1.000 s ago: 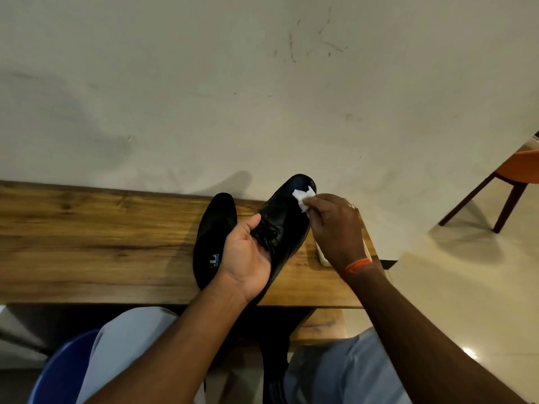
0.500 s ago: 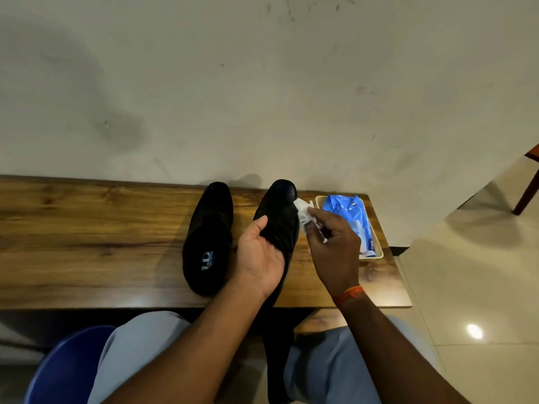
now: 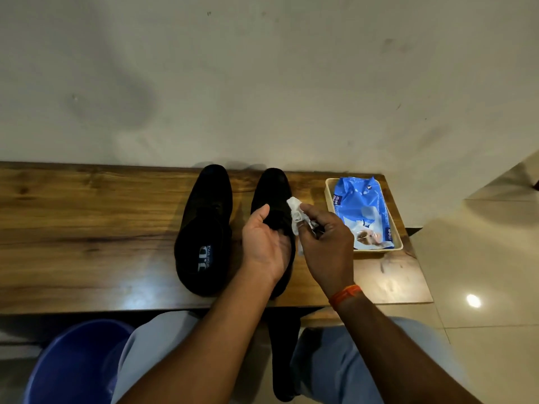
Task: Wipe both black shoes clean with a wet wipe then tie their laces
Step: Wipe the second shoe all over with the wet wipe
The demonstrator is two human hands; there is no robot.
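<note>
Left hand [image 3: 264,243] curled round right shoe [image 3: 271,193] on tabletop [image 3: 87,228]; right hand [image 3: 326,243] fingers pinching white wipe [image 3: 295,212] against it.

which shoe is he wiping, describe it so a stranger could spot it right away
Start at the wooden table against the wall, where two black shoes stand side by side. It is the right-hand shoe, nearer the cream tray with the blue wipes pack. Unlike the untouched left shoe, whose insole label shows, the left hand grips it and the right hand holds a white wipe against its side.
</note>
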